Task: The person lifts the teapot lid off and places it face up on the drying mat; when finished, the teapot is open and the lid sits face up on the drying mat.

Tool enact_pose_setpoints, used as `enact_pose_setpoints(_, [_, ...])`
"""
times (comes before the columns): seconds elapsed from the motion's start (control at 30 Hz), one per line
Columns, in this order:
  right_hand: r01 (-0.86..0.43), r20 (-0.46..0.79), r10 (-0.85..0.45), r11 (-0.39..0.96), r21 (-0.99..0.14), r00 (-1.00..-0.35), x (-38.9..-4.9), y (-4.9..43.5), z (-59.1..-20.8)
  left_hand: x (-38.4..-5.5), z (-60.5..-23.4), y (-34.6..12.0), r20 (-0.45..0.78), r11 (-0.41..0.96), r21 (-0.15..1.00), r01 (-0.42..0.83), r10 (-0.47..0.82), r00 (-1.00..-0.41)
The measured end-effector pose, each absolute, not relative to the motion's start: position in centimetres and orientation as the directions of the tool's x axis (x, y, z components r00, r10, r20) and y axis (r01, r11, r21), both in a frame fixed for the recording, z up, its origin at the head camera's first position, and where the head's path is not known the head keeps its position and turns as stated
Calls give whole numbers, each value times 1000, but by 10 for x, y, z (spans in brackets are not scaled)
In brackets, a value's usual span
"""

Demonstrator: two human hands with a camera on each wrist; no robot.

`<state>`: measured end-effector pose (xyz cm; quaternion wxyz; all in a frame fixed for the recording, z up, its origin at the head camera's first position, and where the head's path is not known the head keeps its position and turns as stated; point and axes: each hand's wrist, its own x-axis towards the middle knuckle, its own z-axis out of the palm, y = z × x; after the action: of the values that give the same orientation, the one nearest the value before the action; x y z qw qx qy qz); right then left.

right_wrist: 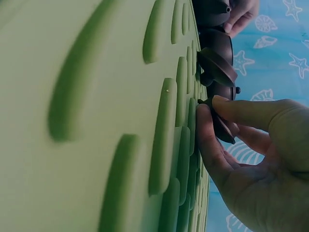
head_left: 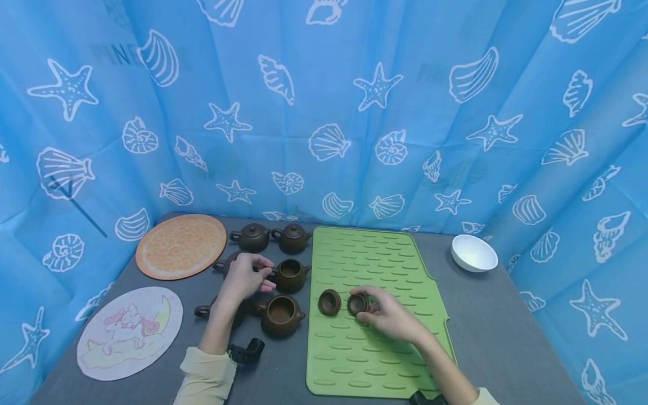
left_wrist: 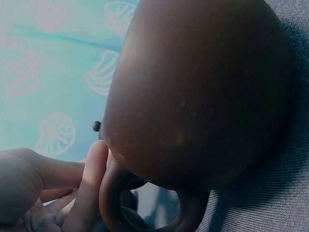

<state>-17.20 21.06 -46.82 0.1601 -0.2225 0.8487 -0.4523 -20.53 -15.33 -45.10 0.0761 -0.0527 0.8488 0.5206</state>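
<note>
On the green mat (head_left: 377, 343), two brown teapot lids lie hollow side up. My right hand (head_left: 387, 315) pinches the right-hand lid (head_left: 357, 304) between thumb and fingers; the right wrist view shows this lid (right_wrist: 222, 126) tilted on the mat. Just left of it rests the other lid (head_left: 329, 302). My left hand (head_left: 248, 281) reaches over the teapots, thumb and fingers at the handle of the middle uncovered teapot (head_left: 291, 275). It partly hides a teapot beneath. A teapot (left_wrist: 203, 87) fills most of the left wrist view, its handle beside the left fingers.
Another uncovered teapot (head_left: 280, 316) stands in front. Behind are two lidded teapots, one on the left (head_left: 253, 238) and one on the right (head_left: 293, 239). An orange round mat (head_left: 181, 246) and a unicorn-print mat (head_left: 130, 333) lie left. A white bowl (head_left: 473, 253) stands right.
</note>
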Motion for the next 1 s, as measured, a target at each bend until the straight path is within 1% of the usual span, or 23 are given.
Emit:
enact_pose_setpoints(0.37, [-218,-91,-518,505,-835,-851,-174,210,-469,-205,-449,-153,-195,454,873,-178,-9,-981])
enact_pose_setpoints(1.0, [-233,-71,-517,499,-835,-853,-176,216,-467,-208,-444,-154,-212,477,860,-182,9,-977])
